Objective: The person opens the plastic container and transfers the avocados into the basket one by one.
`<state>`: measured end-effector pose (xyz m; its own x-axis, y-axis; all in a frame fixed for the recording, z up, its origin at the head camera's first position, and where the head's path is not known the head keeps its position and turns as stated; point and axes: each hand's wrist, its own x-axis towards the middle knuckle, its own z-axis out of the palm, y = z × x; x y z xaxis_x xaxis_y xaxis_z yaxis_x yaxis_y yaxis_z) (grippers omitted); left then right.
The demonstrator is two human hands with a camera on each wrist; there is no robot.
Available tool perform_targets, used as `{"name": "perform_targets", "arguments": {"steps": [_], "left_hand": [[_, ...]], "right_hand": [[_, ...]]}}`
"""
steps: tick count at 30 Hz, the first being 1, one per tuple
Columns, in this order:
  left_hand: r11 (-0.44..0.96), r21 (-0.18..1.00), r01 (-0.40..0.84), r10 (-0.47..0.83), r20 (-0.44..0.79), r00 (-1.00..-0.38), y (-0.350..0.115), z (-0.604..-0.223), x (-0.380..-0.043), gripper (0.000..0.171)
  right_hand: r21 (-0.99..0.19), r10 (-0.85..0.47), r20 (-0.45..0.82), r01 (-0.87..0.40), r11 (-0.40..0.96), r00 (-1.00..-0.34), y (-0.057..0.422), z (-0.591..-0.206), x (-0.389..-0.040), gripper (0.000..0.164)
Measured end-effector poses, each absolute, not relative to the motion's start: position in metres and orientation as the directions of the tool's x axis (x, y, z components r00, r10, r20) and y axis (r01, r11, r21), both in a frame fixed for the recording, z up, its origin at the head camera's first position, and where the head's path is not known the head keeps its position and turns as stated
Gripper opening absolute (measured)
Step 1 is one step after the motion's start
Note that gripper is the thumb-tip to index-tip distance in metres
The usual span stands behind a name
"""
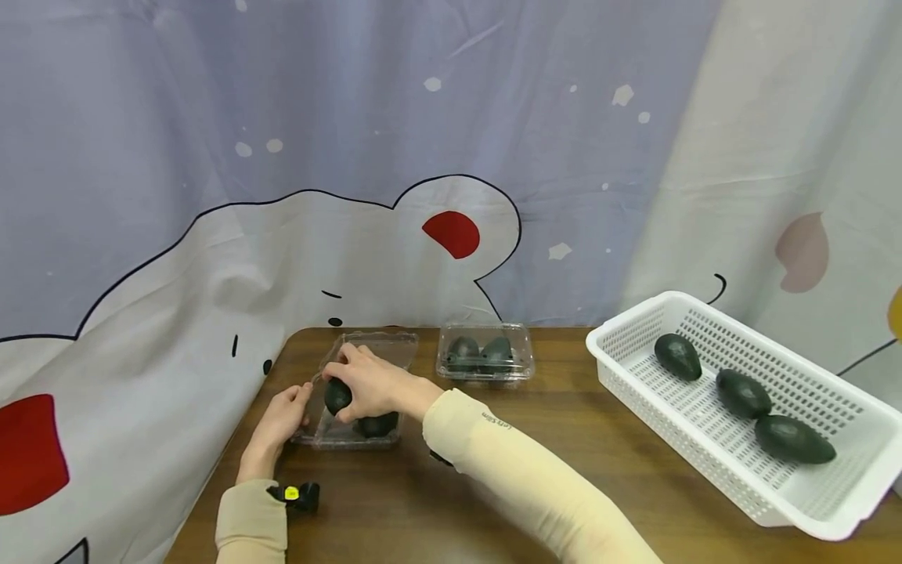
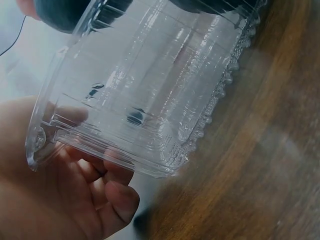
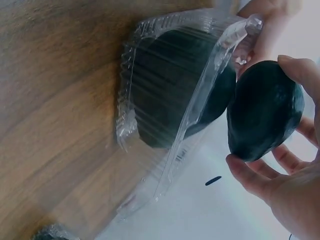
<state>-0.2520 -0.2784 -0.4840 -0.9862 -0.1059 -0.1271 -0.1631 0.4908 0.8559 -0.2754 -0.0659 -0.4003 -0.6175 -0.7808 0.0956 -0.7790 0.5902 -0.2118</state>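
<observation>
My right hand [image 1: 375, 384] grips a dark green avocado [image 1: 337, 396] over an open clear plastic clamshell box [image 1: 352, 444] at the left of the table. In the right wrist view, fingertips and thumb hold this avocado [image 3: 265, 111] by its ends, beside the box's rim. Another avocado [image 1: 377, 424] lies inside the box, seen through the ribbed wall in the right wrist view. My left hand [image 1: 280, 417] holds the box's left edge; its curled fingers show at the plastic rim in the left wrist view.
A closed clamshell box [image 1: 485, 368] with two avocados stands at the back of the wooden table [image 1: 535, 454]. On the right, a white perforated basket [image 1: 658, 415] holds three avocados. A printed curtain [image 1: 352, 117] hangs behind the table.
</observation>
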Motion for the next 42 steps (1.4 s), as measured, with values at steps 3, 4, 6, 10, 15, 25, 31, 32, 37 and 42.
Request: {"name": "perform_targets", "arguments": {"steps": [3, 4, 6, 10, 15, 25, 31, 32, 37, 42], "left_hand": [[0.496, 0.853, -0.163, -0.11, -0.124, -0.986, -0.278, -0.483, -0.251, 0.044], [0.497, 0.853, -0.162, -0.112, -0.122, -0.986, -0.278, -0.483, -0.251, 0.045], [0.497, 0.853, -0.16, -0.112, -0.119, -0.987, -0.278, -0.483, -0.251, 0.045], [0.499, 0.852, -0.16, -0.114, -0.118, -0.986, -0.277, -0.482, -0.25, 0.044], [0.497, 0.853, -0.159, -0.117, -0.116, -0.986, -0.276, -0.481, -0.249, 0.043], [0.503, 0.851, -0.151, -0.116, -0.106, -0.988, -0.276, -0.481, -0.248, 0.044], [0.505, 0.851, -0.143, -0.117, -0.096, -0.988, -0.277, -0.482, -0.25, 0.043], [0.504, 0.852, -0.142, -0.118, -0.095, -0.988, -0.277, -0.483, -0.25, 0.042], [0.506, 0.851, -0.143, -0.116, -0.097, -0.988, -0.277, -0.483, -0.251, 0.042], [0.513, 0.845, -0.152, -0.117, -0.107, -0.987, -0.277, -0.483, -0.25, 0.045]], "right_hand": [[-0.203, -0.782, 0.105, -0.783, 0.588, -0.614, -0.064, -0.399, -0.276, 0.062], [-0.201, -0.782, 0.108, -0.784, 0.588, -0.614, -0.063, -0.398, -0.277, 0.062], [-0.202, -0.781, 0.114, -0.784, 0.587, -0.614, -0.061, -0.397, -0.277, 0.063], [-0.208, -0.781, 0.132, -0.788, 0.58, -0.61, -0.057, -0.395, -0.278, 0.063], [-0.204, -0.779, 0.142, -0.788, 0.58, -0.61, -0.051, -0.39, -0.28, 0.064], [-0.182, -0.772, 0.163, -0.788, 0.589, -0.615, -0.034, -0.382, -0.286, 0.061], [-0.179, -0.764, 0.176, -0.783, 0.595, -0.621, -0.022, -0.378, -0.289, 0.061], [-0.182, -0.762, 0.176, -0.782, 0.596, -0.623, -0.02, -0.377, -0.29, 0.062], [-0.157, -0.76, 0.178, -0.78, 0.606, -0.626, -0.006, -0.371, -0.293, 0.062], [-0.138, -0.759, 0.191, -0.782, 0.607, -0.623, 0.009, -0.366, -0.297, 0.061]]}}
